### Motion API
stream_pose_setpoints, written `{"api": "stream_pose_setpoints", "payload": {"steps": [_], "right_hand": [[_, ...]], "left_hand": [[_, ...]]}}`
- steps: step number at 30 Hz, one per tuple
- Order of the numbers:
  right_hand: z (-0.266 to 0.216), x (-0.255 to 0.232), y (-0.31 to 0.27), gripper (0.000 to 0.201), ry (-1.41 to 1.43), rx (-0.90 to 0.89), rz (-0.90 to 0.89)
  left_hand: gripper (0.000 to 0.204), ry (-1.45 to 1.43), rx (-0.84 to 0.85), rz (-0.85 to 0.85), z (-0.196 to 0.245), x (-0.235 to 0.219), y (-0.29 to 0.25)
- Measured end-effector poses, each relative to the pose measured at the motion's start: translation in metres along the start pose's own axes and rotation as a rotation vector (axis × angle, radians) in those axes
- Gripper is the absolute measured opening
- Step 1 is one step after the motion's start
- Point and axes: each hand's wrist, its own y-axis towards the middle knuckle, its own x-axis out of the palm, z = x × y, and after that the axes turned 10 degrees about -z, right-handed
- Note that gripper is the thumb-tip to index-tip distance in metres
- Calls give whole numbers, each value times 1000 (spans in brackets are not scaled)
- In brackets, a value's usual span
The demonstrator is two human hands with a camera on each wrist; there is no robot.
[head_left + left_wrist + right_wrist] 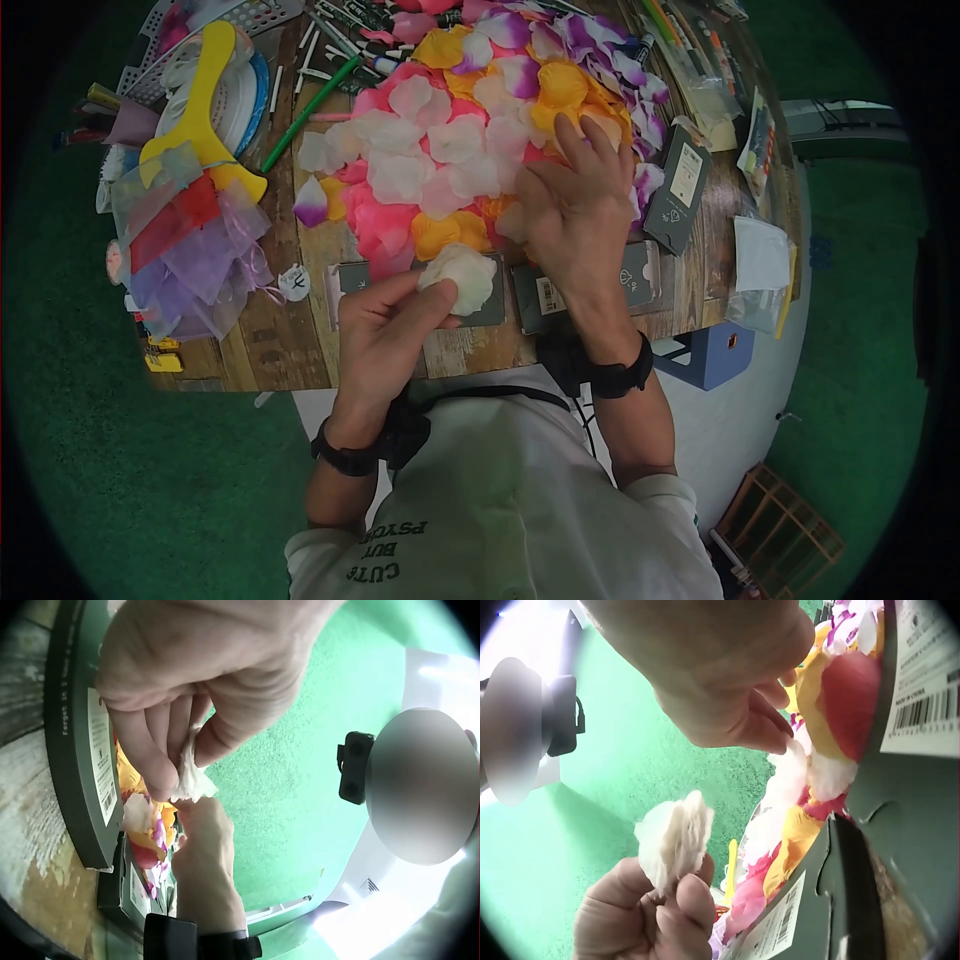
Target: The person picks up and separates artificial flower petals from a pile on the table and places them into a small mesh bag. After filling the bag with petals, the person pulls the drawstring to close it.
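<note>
The left grip (386, 335) partly hides the white petals (464, 279).

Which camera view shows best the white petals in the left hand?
The right wrist view: the white petals look large, layered edges showing above the left hand. The head view shows them smaller, from above; the left wrist view shows only a narrow part; the hand hides some.

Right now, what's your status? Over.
Left fingers pinch rounded, cream, fabric-like petal bunch. Right fingers over loose, multicoloured, fabric-like petal heap. Flat dark-grey rectangular boxes along heap's near side.
</note>
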Motion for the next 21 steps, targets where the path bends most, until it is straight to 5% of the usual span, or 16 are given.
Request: {"api": "stream_pose_setpoints", "payload": {"steps": [7, 9, 10, 12, 17, 19, 21], "right_hand": [[3, -26, -5, 16, 51, 86, 79], [-6, -35, -8, 19, 495, 363, -35], [-13, -43, -9, 19, 500, 362, -43], [-28, -59, -9, 21, 1050, 697, -262], [-39, -43, -25, 16, 900, 372, -314], [-38, -35, -28, 12, 521, 72, -241], [-38, -31, -31, 15, 452, 26, -201]], "left_hand": [[22, -65, 0, 20, -1, 1, 3], [22, -78, 5, 46, 1, 3, 5], [22, -89, 8, 69, 1, 5, 5], [22, -92, 12, 89, 1, 7, 6], [21, -108, 49, 76, -2, 13, 7], [21, -98, 64, 84, 0, 16, 7], [22, -106, 61, 81, 0, 16, 7]]}}
